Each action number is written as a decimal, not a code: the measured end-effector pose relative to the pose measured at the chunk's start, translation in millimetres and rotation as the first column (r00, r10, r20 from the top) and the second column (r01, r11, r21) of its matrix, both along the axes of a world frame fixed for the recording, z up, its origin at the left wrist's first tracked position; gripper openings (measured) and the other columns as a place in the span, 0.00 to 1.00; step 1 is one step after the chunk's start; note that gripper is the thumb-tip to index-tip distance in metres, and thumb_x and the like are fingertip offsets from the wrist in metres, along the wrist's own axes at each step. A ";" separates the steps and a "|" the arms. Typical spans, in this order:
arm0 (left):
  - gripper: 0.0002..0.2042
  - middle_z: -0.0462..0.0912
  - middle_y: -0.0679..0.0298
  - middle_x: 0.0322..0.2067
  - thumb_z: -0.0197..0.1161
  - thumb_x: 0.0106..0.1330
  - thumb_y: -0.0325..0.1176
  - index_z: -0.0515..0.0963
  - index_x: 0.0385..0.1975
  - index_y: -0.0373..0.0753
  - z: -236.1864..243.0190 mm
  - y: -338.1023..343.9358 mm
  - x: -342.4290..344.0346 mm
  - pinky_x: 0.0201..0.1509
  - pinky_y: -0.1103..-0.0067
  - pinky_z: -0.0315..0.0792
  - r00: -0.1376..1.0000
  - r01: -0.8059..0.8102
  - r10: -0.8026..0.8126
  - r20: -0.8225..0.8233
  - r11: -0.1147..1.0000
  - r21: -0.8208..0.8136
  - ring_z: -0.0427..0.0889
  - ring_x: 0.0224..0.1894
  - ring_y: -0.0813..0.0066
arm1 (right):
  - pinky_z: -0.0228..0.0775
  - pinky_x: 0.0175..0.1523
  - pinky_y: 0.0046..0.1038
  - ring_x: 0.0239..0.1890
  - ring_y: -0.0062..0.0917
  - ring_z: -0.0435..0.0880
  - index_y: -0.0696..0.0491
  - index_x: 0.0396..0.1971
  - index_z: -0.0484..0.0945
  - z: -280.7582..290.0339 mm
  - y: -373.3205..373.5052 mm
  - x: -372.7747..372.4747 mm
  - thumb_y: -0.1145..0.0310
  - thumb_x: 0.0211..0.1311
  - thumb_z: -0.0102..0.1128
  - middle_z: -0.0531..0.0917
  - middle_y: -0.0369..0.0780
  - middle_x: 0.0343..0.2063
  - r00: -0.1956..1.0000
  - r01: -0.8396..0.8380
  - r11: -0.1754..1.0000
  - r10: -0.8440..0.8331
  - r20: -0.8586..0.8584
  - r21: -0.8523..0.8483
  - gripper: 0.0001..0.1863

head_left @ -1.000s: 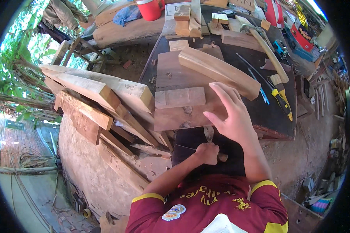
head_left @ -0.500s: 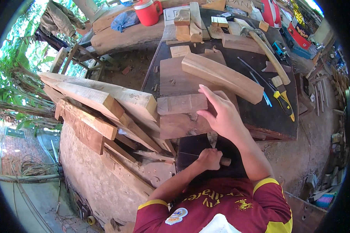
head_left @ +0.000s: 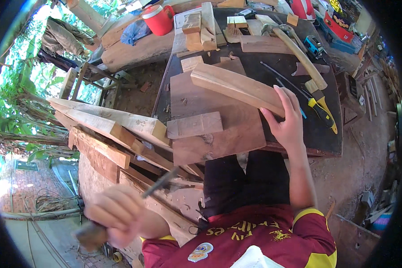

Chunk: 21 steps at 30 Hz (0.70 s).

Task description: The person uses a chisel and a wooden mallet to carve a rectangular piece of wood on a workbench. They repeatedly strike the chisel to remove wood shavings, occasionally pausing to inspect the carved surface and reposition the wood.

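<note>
My left hand (head_left: 116,214), smeared by motion, is closed round the wooden handle of a chisel (head_left: 161,182), well to the left of my lap. The chisel's dark narrow blade points up and right, toward the stacked timber. On the table, my right hand (head_left: 289,114) grips the near right end of a thick, slightly curved wooden block (head_left: 236,87), its thumb on the near side and fingers over the end. That block rests slantwise across a flat brown board (head_left: 236,134). A small rectangular wood piece (head_left: 195,125) lies on the same board, touched by neither hand.
Rough planks (head_left: 134,118) lean at the table's left edge. A yellow-and-black handled tool (head_left: 320,110) and a long wooden handle (head_left: 301,58) lie right of the block. Wood offcuts (head_left: 201,33) stand farther back, near a red jug (head_left: 158,20).
My left hand has swung from my lap out to the left with the chisel. My right hand has left the small wood piece and taken hold of the thick block's right end.
</note>
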<state>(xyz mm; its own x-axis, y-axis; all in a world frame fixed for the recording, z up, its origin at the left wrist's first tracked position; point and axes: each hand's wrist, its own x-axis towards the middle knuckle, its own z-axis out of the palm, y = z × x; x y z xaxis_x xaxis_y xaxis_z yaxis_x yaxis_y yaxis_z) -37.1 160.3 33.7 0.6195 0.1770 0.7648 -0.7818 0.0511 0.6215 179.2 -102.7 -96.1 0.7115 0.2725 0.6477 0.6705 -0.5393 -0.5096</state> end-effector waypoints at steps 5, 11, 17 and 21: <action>0.07 0.63 0.71 0.13 0.49 0.65 0.32 0.65 0.24 0.42 23.8 9.2 54.3 0.14 0.83 0.55 0.994 -0.062 0.065 0.086 0.997 -0.034 0.60 0.12 0.82 | 0.67 0.54 0.38 0.50 0.42 0.74 0.53 0.56 0.68 -0.8 -1.1 0.9 0.65 0.52 0.68 0.74 0.45 0.47 1.000 -0.017 1.000 0.017 0.019 -0.005 0.30; 0.09 0.60 0.70 0.11 0.49 0.62 0.28 0.63 0.19 0.43 -4.1 1.2 111.2 0.13 0.80 0.53 0.987 -0.150 0.116 -0.112 0.919 -0.365 0.56 0.11 0.80 | 0.67 0.54 0.39 0.50 0.43 0.74 0.53 0.56 0.68 -2.3 -1.7 2.2 0.66 0.52 0.67 0.74 0.45 0.47 1.000 -0.016 1.000 0.016 0.003 -0.010 0.30; 0.10 0.57 0.70 0.09 0.50 0.59 0.27 0.61 0.17 0.44 -18.1 -2.0 128.9 0.13 0.80 0.53 0.946 -0.294 0.205 -0.249 0.865 -0.406 0.55 0.09 0.79 | 0.67 0.54 0.39 0.51 0.43 0.73 0.53 0.56 0.68 -2.6 -4.4 3.9 0.66 0.52 0.67 0.73 0.46 0.48 0.999 -0.035 0.999 0.035 -0.016 0.002 0.30; 0.10 0.57 0.70 0.09 0.51 0.59 0.27 0.61 0.17 0.44 -21.4 -0.3 133.5 0.13 0.80 0.52 0.942 -0.295 0.198 -0.272 0.876 -0.381 0.55 0.09 0.79 | 0.67 0.55 0.38 0.51 0.42 0.74 0.53 0.56 0.69 -1.1 -4.4 3.1 0.67 0.51 0.68 0.74 0.46 0.48 0.999 -0.028 1.000 0.028 -0.032 0.010 0.30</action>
